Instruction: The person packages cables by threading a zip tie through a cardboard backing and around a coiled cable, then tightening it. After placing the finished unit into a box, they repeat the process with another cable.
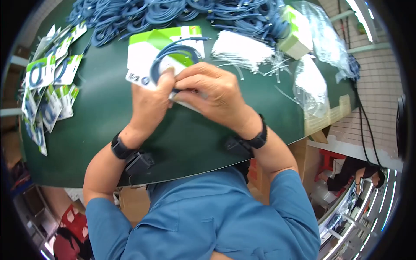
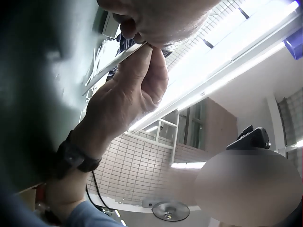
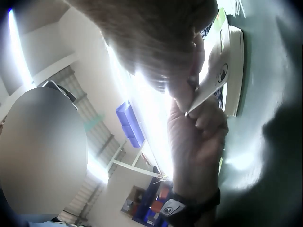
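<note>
Both hands meet over a white and green card with a coiled blue cable [image 1: 155, 71] on its face. The left hand [image 1: 151, 102] pinches the card and coil with its thumb on top. From the right, the right hand [image 1: 214, 91] has thumb and fingers bent together at the card's edge and the coil; what lies between its fingertips is hidden. Under and behind them lies a stack of white and green cards [image 1: 138, 52]. In the right wrist view a card [image 3: 208, 92] stands edge-on between the two hands.
Many coiled blue cables [image 1: 164, 13] cover the table's far side. White ties [image 1: 242, 47], a card box [image 1: 297, 37] and clear bags [image 1: 311, 84] are at the right. Cards with coils [image 1: 41, 71] pile up at the left. A person [image 1: 355, 173] is at the far right.
</note>
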Demonstrator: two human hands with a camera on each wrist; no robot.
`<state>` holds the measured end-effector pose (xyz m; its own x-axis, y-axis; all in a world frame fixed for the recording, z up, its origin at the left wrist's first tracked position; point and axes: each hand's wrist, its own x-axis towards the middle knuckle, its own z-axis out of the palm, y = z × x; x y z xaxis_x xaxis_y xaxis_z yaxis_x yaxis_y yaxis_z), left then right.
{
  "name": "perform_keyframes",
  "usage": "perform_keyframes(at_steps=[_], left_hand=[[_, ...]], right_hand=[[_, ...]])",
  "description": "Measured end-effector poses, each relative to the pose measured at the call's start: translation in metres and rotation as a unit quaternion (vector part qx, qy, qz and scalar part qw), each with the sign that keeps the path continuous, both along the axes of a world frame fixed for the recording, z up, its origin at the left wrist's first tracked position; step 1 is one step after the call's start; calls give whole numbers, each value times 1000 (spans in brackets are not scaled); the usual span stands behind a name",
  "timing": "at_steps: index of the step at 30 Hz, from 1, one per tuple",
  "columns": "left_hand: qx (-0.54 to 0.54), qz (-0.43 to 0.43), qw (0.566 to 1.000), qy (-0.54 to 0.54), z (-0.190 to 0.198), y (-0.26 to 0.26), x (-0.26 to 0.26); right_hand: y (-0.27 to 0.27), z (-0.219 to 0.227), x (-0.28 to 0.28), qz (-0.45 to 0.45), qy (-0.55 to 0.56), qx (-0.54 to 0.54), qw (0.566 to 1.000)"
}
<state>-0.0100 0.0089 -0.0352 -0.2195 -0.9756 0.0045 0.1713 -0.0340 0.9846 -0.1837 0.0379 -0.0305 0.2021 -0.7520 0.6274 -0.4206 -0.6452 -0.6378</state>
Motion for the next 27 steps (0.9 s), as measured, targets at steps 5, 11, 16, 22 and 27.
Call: perform_keyframes(at_steps=[5, 11, 16, 22, 27], left_hand=[[-23, 51, 998, -34, 4, -13, 7], [-37, 80, 996, -19, -3, -25, 13], [-22, 90, 995, -24, -6, -23, 13], [-34, 81, 995, -44, -16, -24, 17], [-43, 75, 996, -19, -15, -17, 7]], right_hand=[[-5, 20, -26, -29, -17, -56, 998], [-22, 8, -102, -179, 165, 157, 957], [-24, -11, -110, -221, 305, 162, 912], [-31, -22, -112, -260, 346, 144, 890], [-26, -14, -110, -289, 324, 136, 891]])
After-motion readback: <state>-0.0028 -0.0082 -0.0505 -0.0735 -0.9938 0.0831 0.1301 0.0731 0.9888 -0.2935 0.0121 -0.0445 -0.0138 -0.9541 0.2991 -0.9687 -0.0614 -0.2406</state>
